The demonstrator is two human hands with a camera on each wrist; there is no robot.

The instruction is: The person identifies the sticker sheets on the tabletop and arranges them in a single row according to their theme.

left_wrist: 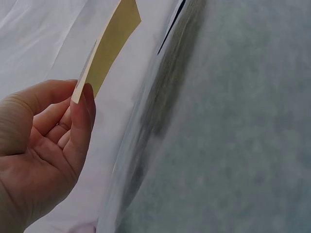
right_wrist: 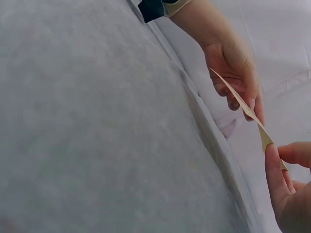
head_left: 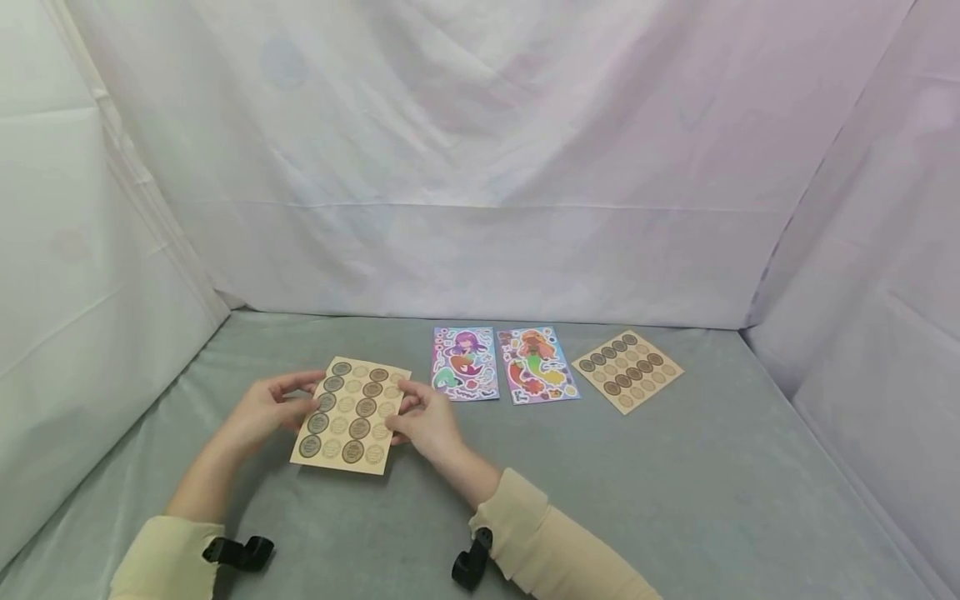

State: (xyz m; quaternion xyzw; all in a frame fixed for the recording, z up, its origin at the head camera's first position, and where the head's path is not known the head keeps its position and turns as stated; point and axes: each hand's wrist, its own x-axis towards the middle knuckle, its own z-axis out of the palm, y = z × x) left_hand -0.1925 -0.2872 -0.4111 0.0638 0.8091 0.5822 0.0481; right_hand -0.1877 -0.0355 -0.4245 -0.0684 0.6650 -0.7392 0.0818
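At the far left, the person's left hand (head_left: pixel 262 410) pinches the left edge of a tan rectangular paper sheet printed with rows of round stickers, dark and pale (head_left: pixel 350 417). This sheet lies between the two hands, held up off the grey cloth surface (head_left: pixel 675 508). On its other side, the right hand (head_left: pixel 431 423) pinches the right edge, thumb above. Just beyond the right hand and to its right is a glossy purple-and-pink sticker sheet with a purple-haired mermaid (head_left: pixel 465 363); next comes a glossy blue-and-purple sticker sheet with an orange-haired mermaid (head_left: pixel 537 364). Farthest right of the hands, a second tan paper sheet of round stickers (head_left: pixel 627 372) lies turned cornerwise. The head view shows the held sheet's printed face; the left wrist view instead reveals its plain tan back, and the right wrist view catches it nearly edge-on, slightly bowed between both hands.
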